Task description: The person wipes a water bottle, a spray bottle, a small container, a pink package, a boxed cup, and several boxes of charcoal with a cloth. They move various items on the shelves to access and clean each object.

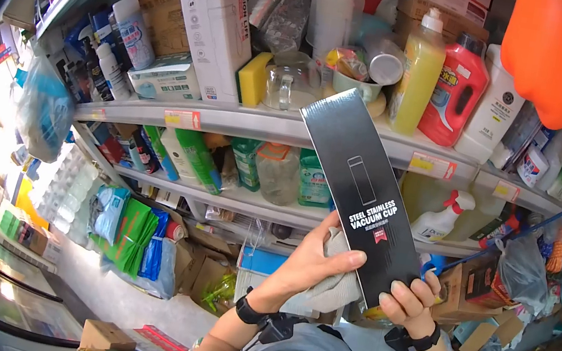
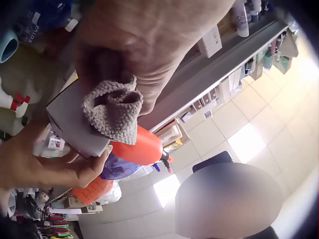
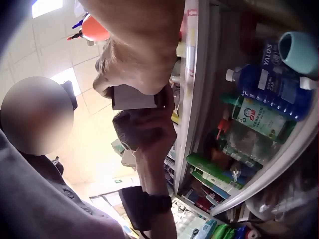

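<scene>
A tall black vacuum cup box (image 1: pixel 364 194), with white lettering on its front, is held at a slant before the shelves. My right hand (image 1: pixel 414 302) grips its lower right corner, fingers curled over the front edge. My left hand (image 1: pixel 316 259) is at the box's left side, holding a grey knitted cloth (image 1: pixel 335 287) against it with the thumb in front. In the left wrist view the cloth (image 2: pixel 112 112) bunches out of the left palm beside the box's end (image 2: pixel 79 122). The right wrist view shows the box (image 3: pixel 132 97) between both hands.
The upper shelf (image 1: pixel 287 130) carries a white box (image 1: pixel 211 33), a yellow sponge (image 1: pixel 254 78), a glass pot and several bottles. Cleaning bottles, including a white spray bottle (image 1: pixel 440 216), stand on the lower shelf. An orange container (image 1: pixel 553 56) juts in at upper right. Cartons crowd the floor.
</scene>
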A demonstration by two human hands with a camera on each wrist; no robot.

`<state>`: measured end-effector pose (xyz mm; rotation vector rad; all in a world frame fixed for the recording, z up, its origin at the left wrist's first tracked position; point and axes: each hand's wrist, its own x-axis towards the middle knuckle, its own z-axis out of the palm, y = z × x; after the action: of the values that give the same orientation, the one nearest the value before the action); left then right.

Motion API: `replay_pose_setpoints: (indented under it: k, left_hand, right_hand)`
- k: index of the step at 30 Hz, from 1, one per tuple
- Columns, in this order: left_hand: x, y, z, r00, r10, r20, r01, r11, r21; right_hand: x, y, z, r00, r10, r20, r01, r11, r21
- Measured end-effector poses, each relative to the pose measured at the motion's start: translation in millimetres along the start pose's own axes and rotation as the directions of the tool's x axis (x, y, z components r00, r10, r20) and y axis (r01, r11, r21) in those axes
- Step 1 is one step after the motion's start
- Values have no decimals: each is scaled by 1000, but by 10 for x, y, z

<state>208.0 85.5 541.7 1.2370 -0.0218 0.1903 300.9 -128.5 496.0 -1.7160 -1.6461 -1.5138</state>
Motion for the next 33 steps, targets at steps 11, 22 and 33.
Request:
replay_pose_setpoints:
  k: [11, 22, 33]
  left_hand:
    - [83, -117, -2, 989, 90, -114, -59, 965, 257]
    - [68, -153, 355, 1000, 11, 7, -13, 782, 623]
    - [273, -318, 279, 829, 455, -326, -290, 847, 445]
  right_hand:
    - [-117, -264, -175, 658, 748, 83, -741, 625, 248]
    - [-82, -169, 61, 223, 770, 598, -762, -245, 600]
    - [-498, -319, 12, -85, 568, 819, 11, -821, 571]
